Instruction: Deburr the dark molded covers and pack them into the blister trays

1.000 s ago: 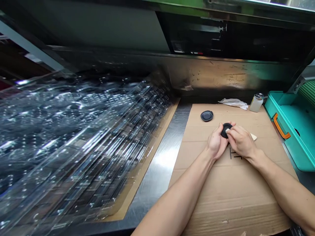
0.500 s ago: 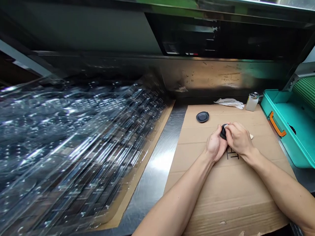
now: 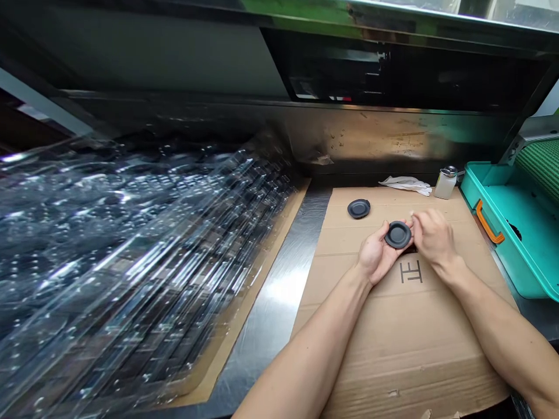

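My left hand (image 3: pixel 376 254) is closed on a round black cap-like disc (image 3: pixel 398 234), holding it by the edge with the raised rim and recessed middle facing up. Just right of the disc is my right hand (image 3: pixel 434 237), slightly blurred, its fingers pinched together. A tiny white bit shows at those fingertips, too small to name. A second black disc (image 3: pixel 358 208) of the same kind lies on the cardboard sheet (image 3: pixel 375 349), beyond my left hand.
Clear plastic trays (image 3: pixel 144 262) are stacked at left. A white glove (image 3: pixel 406 185) and a small bottle with a metal top (image 3: pixel 445 182) sit at the back. On the right stands a teal bin (image 3: pixel 515 256) with an orange handle; a dark metal machine wall (image 3: pixel 371 137) rises behind.
My right hand has lifted off the black disc and moved right, uncovering it. My left hand has shifted slightly left and holds the disc flatter, its face now visible.
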Available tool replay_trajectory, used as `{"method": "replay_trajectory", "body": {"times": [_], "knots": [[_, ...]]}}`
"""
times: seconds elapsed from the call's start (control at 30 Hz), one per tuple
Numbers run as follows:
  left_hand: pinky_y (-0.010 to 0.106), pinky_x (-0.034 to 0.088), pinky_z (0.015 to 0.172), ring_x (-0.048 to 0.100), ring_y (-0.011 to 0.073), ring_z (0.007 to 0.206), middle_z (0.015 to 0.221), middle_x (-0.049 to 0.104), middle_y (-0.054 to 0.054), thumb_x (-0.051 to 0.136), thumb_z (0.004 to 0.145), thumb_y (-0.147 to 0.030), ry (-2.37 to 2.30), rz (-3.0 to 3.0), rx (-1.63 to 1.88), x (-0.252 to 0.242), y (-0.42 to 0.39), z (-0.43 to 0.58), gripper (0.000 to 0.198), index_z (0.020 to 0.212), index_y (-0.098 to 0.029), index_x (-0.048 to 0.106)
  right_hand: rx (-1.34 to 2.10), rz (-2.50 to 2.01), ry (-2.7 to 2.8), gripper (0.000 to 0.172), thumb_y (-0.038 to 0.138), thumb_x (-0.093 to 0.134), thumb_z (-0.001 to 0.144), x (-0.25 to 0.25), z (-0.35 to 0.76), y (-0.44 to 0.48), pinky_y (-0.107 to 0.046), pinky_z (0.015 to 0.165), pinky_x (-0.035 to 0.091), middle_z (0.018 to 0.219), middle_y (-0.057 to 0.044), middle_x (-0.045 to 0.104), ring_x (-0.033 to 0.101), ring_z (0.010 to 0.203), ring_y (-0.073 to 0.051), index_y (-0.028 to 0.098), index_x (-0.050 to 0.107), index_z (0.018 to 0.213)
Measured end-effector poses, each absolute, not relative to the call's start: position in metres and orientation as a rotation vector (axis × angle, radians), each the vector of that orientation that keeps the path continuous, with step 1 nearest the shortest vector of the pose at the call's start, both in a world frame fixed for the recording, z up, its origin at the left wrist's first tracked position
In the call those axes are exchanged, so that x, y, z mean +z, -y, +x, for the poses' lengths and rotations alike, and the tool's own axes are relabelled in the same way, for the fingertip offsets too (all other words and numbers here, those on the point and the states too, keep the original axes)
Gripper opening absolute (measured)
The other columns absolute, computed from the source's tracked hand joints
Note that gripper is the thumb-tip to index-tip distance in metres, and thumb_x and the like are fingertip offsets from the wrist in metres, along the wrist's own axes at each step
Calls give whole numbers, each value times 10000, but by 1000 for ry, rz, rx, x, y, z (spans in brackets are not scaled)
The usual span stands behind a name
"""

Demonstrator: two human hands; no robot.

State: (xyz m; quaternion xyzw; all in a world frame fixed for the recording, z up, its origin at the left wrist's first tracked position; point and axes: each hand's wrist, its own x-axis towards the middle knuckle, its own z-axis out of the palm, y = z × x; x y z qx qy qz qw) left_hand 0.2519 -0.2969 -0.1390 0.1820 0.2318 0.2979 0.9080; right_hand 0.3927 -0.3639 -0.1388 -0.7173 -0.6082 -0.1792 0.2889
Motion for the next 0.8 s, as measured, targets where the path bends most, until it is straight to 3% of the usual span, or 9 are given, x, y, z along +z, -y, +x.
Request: {"method": "replay_trajectory", "body": {"times": [0.2,0.37,0.53,0.63,0.8], "knots": [[396,611,858,727,320,1105,1234,718,237,339,1067,-414,-500,301,614,-136,283,240,492,1126,-69,685,-336,-2030,1488,260,297,515,979,-119,435,385,-354,759,452,937,-101,733,657,888,-249,193,752,954],[395,619,871,713,319,1145,1236,716,236,339,1051,-310,-530,203,632,-133,275,239,427,1228,-73,647,-214,-2346,1585,225,314,575,916,-108,441,397,-345,631,368,854,-83,725,641,780,-246,233,773,845],[405,626,927,718,312,1134,1107,729,206,368,1061,-316,-519,155,684,-134,272,239,385,1211,-73,627,-149,-2063,1736,294,435,562,984,-107,408,395,-342,694,420,914,-71,714,645,811,-223,241,762,889],[410,622,963,720,302,1126,1052,728,188,418,1057,-344,-487,125,720,-132,271,238,377,1233,-73,612,-237,-2057,1745,313,497,581,978,-114,406,395,-375,775,448,983,-90,726,645,933,-269,236,755,984],[376,629,920,692,321,1205,1183,717,220,401,1057,-362,-520,132,682,-131,271,236,407,1230,-77,635,-91,-2125,1958,380,417,708,891,-129,428,391,-425,854,472,1087,-100,723,635,997,-307,251,699,1232]]}}
